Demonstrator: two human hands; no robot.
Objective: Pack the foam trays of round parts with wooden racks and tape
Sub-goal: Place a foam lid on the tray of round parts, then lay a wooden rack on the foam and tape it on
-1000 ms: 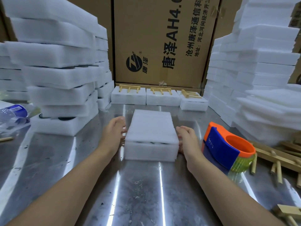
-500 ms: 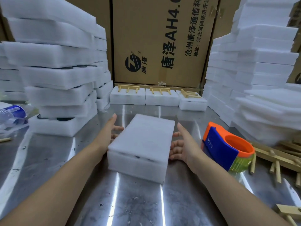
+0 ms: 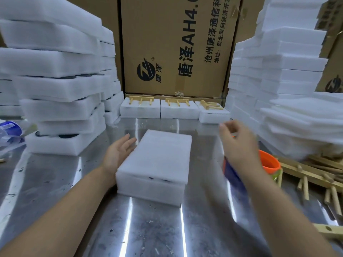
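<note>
A: Where's the open room?
B: Foam stacks [image 3: 55, 86] wall the left edge, and bare steel desk [image 3: 148, 229] lies in front.
A: And the hands?
B: Left hand [image 3: 117, 154] has straight fingers [image 3: 128, 142] held together beside the soft rectangular foam pack [image 3: 159, 158]. It sits mid-desk, long axis running away, slightly rightward. Right hand [image 3: 235, 145] is blurred; I cannot tell its fingers.

Covered white foam tray [image 3: 157, 160] flat, slightly skewed, on steel table [image 3: 55, 182]; dark round parts [image 3: 151, 178] peeking at front seam.
</note>
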